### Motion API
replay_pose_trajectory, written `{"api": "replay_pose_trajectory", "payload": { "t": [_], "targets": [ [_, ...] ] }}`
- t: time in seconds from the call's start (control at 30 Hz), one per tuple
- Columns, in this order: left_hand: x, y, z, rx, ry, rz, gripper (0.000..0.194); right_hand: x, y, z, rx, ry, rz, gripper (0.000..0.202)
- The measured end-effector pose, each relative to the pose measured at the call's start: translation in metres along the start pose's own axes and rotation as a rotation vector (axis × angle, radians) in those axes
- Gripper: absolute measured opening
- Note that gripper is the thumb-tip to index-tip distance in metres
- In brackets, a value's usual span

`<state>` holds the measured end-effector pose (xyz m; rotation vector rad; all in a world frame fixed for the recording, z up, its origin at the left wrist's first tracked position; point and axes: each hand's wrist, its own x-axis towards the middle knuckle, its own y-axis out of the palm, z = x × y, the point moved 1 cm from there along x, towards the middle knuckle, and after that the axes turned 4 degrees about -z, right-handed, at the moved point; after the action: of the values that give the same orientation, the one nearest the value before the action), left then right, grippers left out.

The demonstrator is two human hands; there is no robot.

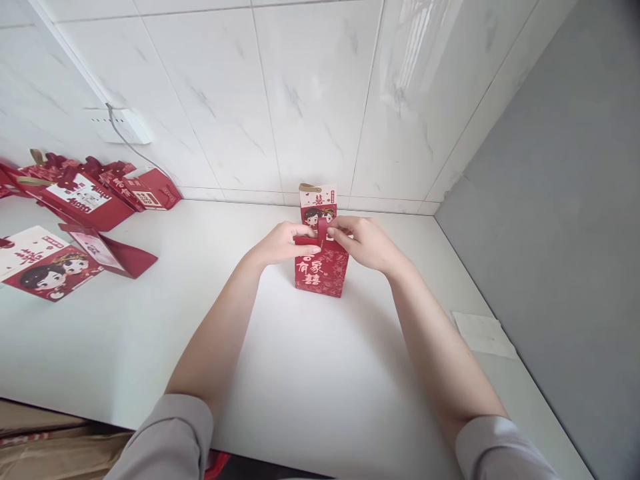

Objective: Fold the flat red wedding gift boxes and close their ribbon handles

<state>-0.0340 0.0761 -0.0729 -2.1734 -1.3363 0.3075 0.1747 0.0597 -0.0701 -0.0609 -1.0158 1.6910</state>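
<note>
A red box with white characters stands upright on the white table, a dark red strap rising at its top. My left hand is at the box's upper left, its thumb and fingers closed around the top edge beside the strap. On the other side, my right hand pinches at the strap and the top right edge. Right behind the box stands a white and red card-like box with two cartoon figures and a gold loop; its lower part is hidden.
Several red boxes lie in a pile by the wall at the left. Nearer are a cartoon-printed piece and a folded red piece. A white sheet lies at the right edge. A cable hangs from a wall socket.
</note>
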Motion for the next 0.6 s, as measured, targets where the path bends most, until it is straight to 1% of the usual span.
{"api": "replay_pose_trajectory", "payload": {
  "t": [0.03,0.07,0.13,0.2,0.3,0.43,0.53,0.6],
  "targets": [
    [0.0,0.0,-0.0003,0.001,0.008,-0.002,0.024,-0.0003,0.001,-0.0001,0.036,0.006,0.0,0.02],
    [0.0,0.0004,-0.0006,0.006,0.016,-0.004,0.023,-0.0006,0.0022,0.0001,0.078,0.011,0.0,0.023],
    [0.0,0.002,-0.0012,0.026,0.029,-0.011,0.022,-0.0009,0.0044,0.0012,0.151,0.017,0.004,0.039],
    [0.0001,0.0043,-0.0015,0.046,0.032,-0.016,0.022,-0.0007,0.0063,0.0026,0.196,0.012,-0.002,0.045],
    [0.0004,0.0075,-0.0012,0.056,0.026,-0.009,0.02,0.0009,0.0086,0.0028,0.251,-0.03,-0.05,0.039],
    [0.0011,0.0084,0.0,0.058,0.004,-0.017,0.029,0.0037,0.0105,-0.0019,0.253,-0.077,-0.122,0.025],
    [0.0018,0.0084,0.0007,0.051,-0.001,-0.021,0.033,0.0046,0.0104,-0.0049,0.239,-0.067,-0.14,0.025],
    [0.0024,0.0091,0.0013,0.027,-0.01,-0.01,0.031,0.0046,0.0099,-0.0052,0.229,-0.052,-0.144,0.026]
  ]
}}
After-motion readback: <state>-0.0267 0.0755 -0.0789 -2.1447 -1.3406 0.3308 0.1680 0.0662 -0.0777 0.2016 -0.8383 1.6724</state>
